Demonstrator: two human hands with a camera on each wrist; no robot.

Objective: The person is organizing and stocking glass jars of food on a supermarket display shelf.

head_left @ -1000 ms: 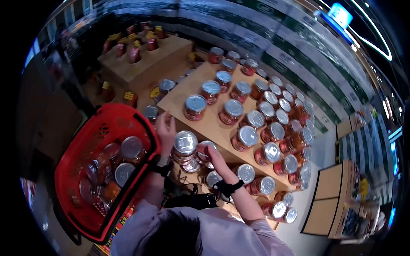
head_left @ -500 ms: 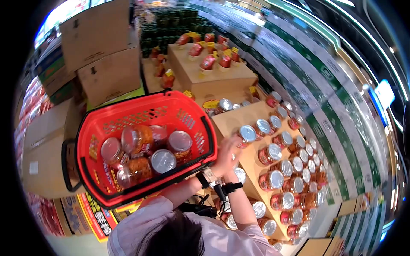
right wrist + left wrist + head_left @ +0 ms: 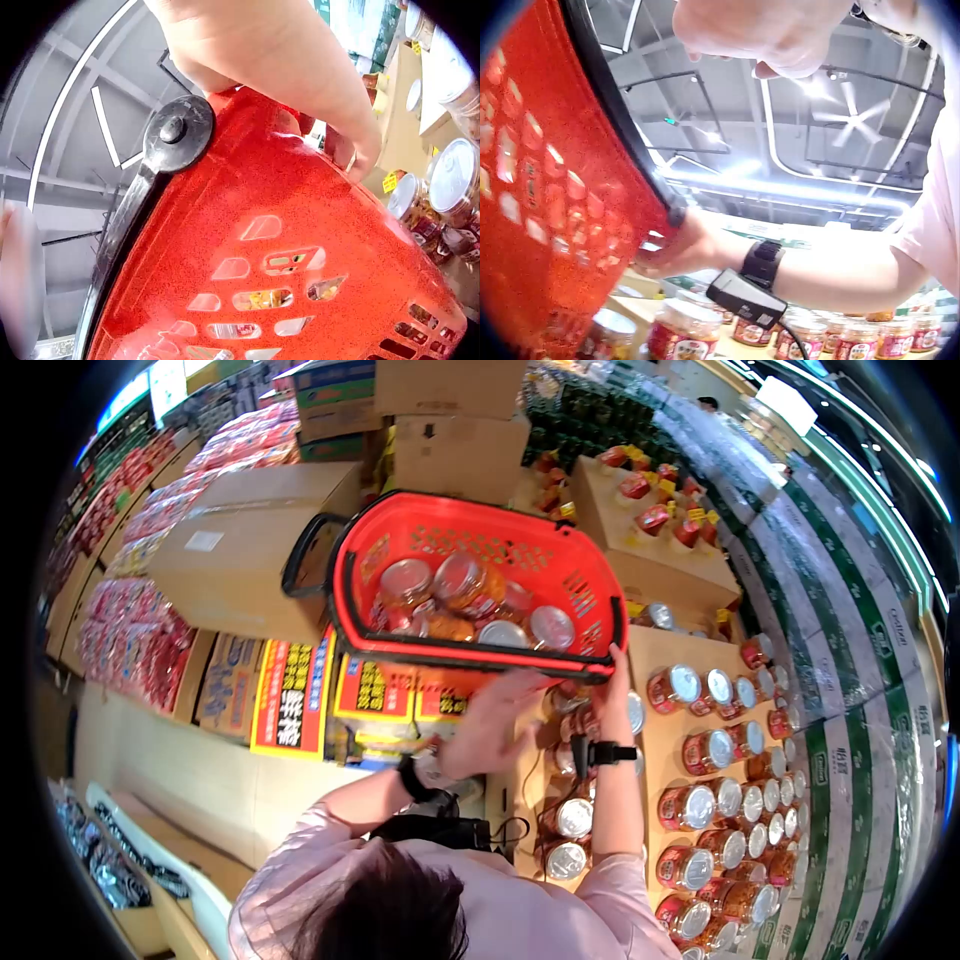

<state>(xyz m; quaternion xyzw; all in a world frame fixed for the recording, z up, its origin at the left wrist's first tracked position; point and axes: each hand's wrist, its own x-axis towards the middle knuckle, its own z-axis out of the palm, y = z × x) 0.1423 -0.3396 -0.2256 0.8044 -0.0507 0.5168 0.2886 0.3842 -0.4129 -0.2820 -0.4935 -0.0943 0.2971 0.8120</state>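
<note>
A red plastic shopping basket [image 3: 480,570] with black handles hangs in front of the person, several lidded jars [image 3: 465,585] lying inside it. My right hand [image 3: 613,685] grips the basket's right end; the right wrist view shows its fingers [image 3: 364,157] curled over the rim beside the black handle hinge [image 3: 176,131]. Slightly blurred, my left hand [image 3: 490,730] is off the basket, just below its near side. Its fingers are loosely spread and hold nothing. The same hand [image 3: 757,37] appears at the top of the left wrist view.
On the right, a wooden display stand [image 3: 650,760] bears rows of silver-lidded jars [image 3: 685,807]. Red-wrapped goods [image 3: 655,518] stand on a wooden block behind. Large cardboard boxes [image 3: 260,550] are stacked at the back left, with yellow and black signs [image 3: 290,700] below them.
The view has swung left. Both hands were among the jars beside the basket; now my right hand holds the basket's end, and my left hand has come away toward the basket's near side.
</note>
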